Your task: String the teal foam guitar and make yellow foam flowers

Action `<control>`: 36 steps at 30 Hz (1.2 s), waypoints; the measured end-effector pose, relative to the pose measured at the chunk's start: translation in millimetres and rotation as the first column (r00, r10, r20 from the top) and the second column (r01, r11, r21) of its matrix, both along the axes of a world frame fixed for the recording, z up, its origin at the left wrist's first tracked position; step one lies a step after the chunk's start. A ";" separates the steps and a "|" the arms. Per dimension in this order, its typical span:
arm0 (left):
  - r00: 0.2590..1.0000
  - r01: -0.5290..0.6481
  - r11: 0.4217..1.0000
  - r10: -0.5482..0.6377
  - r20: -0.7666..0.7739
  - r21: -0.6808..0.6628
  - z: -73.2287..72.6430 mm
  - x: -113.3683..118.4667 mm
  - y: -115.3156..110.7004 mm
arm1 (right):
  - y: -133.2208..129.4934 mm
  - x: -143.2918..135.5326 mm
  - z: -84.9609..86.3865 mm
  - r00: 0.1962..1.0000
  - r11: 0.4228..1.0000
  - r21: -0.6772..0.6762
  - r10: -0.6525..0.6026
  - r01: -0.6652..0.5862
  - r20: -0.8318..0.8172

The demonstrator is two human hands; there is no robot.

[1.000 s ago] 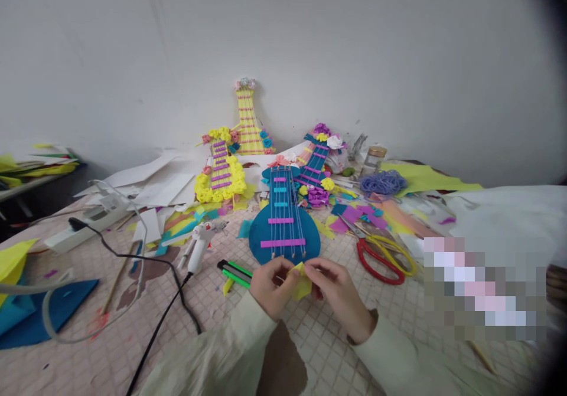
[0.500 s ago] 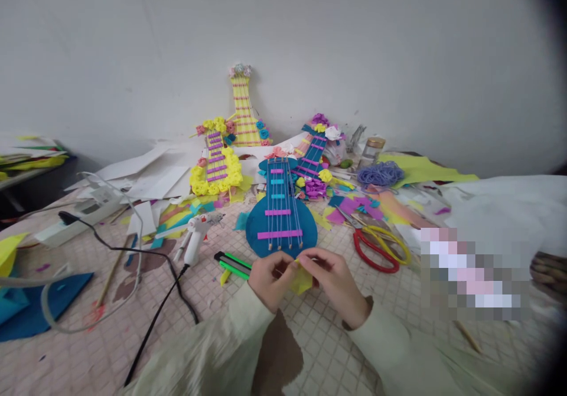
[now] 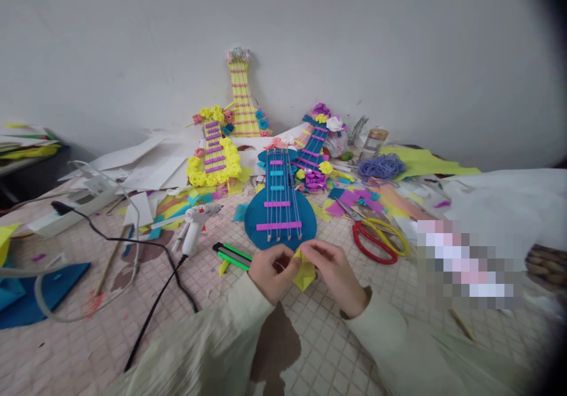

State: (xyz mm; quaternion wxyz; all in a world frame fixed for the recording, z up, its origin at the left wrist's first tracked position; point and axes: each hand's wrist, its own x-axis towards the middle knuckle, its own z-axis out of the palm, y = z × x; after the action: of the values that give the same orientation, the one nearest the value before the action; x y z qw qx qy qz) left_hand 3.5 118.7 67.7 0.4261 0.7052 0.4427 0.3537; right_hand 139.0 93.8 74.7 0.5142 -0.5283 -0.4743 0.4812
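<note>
Between my two hands is a small piece of yellow paper point(image 3: 303, 273), hanging down with creases in it. My left hand point(image 3: 273, 271) pinches its left side near the top. The fingertips of my right hand point(image 3: 331, 269) are closed on its upper edge, touching or almost touching the left ones. Just beyond my hands lies a blue paper guitar point(image 3: 259, 222) with purple and light blue strips and pale strings. A green and black cutter point(image 3: 233, 257) lies beside my left hand.
A white glue gun point(image 3: 193, 231) with a black cord is on the left. Red and yellow scissors point(image 3: 376, 244) lie on the right. Decorated guitars, including a yellow one point(image 3: 241, 107), stand at the back near purple yarn point(image 3: 381, 166) and a jar point(image 3: 375, 142).
The view has tilted slightly, so the scene sits higher. More of the yellow paper shows between my hands, and its folds have shifted.
</note>
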 end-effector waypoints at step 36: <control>1.000 0.000 1.000 0.000 -0.008 -0.004 4.2 0.0 0.4 | -2.1 0.5 5.7 0.998 0.999 -0.033 0.031 -0.029 0.047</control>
State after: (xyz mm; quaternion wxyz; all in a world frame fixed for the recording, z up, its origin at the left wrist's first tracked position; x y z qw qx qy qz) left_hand 3.5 119.1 71.9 0.4258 0.7056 0.4454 0.3499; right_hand 139.5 91.7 80.4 0.4868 -0.5406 -0.4866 0.4837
